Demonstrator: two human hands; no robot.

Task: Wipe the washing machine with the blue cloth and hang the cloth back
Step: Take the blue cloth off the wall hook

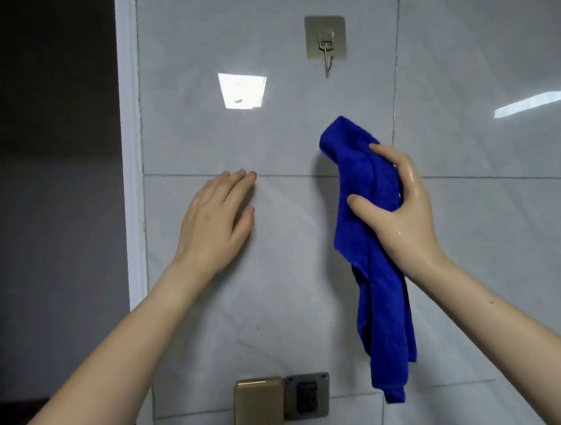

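Right hand (397, 208) clamps the bunched, deep-blue terry cloth (377, 271) below the empty metal stick-on wall hook (326, 48); left hand (216, 220) spread open, wall contact unclear. Washing machine out of frame.

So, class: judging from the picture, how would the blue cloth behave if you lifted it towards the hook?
Probably floppy: the blue cloth droops in folds below the right hand that grips it. Probably light, since one hand holds it up. It may be damp, as the hand looks wet, so it could cling rather than slip off the hook.
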